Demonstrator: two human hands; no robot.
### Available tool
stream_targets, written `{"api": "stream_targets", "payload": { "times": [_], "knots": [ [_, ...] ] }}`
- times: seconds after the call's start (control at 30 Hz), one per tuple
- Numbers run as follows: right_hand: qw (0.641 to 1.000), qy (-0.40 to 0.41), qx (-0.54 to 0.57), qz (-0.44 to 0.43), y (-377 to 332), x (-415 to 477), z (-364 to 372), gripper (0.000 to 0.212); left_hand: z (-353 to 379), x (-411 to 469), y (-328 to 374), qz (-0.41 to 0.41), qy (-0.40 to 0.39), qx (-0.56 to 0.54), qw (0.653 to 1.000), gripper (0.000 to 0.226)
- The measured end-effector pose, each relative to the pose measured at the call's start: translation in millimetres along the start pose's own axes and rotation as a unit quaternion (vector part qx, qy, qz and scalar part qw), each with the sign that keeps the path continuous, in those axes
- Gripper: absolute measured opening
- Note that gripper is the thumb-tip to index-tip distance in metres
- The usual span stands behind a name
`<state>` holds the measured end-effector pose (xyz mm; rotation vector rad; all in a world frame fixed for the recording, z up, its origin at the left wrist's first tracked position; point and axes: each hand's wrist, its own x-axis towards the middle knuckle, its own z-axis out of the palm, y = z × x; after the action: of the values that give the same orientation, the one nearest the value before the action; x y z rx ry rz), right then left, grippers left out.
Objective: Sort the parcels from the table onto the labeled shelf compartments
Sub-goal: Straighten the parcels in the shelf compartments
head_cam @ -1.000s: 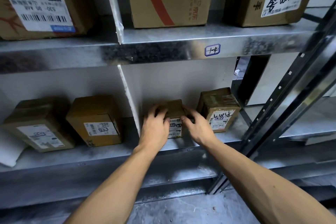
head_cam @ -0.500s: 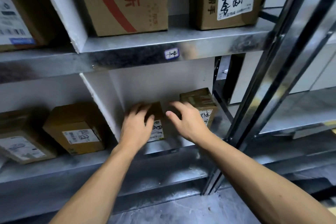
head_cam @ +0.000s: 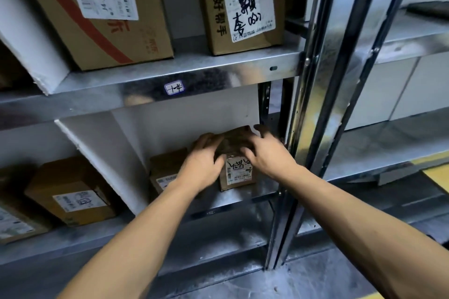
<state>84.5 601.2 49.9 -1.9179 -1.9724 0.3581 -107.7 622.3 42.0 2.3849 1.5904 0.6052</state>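
The left hand (head_cam: 201,165) and right hand (head_cam: 269,156) grip a box (head_cam: 237,172), fingers (head_cam: 206,139) curled over its top. A second box (head_cam: 164,168) stands just left.

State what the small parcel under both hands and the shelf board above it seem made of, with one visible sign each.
Small parcel: likely cardboard, matte brown, folded edges, white paper label stuck on front.
Shelf board: sheet metal, perhaps galvanised steel, glossy; it mirrors blurred shapes.
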Motion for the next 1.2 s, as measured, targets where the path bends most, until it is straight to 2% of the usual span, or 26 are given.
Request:
{"api": "stream_targets", "payload": {
  "times": [0.2, 0.37, 0.73, 0.97, 1.2],
  "knots": [
    [0.995, -0.04, 0.085, -0.013, 15.6, 4.3, 20.2, 0.046, 19.8, 2.0, 2.9, -0.059, -0.021, -0.029, 0.998, 0.052],
    [0.984, -0.003, 0.174, -0.027, 28.1, 1.4, 27.9, 0.041, 32.2, -6.7, 7.6, -0.095, 0.019, -0.109, 0.989, 0.045],
    [0.971, 0.052, 0.235, -0.009, 32.2, -5.2, 36.7, 0.038, 49.1, -5.6, 16.9, -0.127, 0.059, -0.163, 0.977, 0.045],
    [0.972, 0.035, 0.231, -0.023, 36.1, -4.9, 36.3, 0.039, 48.5, -3.9, 16.1, -0.15, 0.066, -0.187, 0.969, 0.043],
    [0.97, 0.035, 0.239, -0.019, 37.1, -5.2, 38.0, 0.041, 47.5, -6.4, 10.7, -0.14, 0.066, -0.166, 0.974, 0.045]
  ]
}}
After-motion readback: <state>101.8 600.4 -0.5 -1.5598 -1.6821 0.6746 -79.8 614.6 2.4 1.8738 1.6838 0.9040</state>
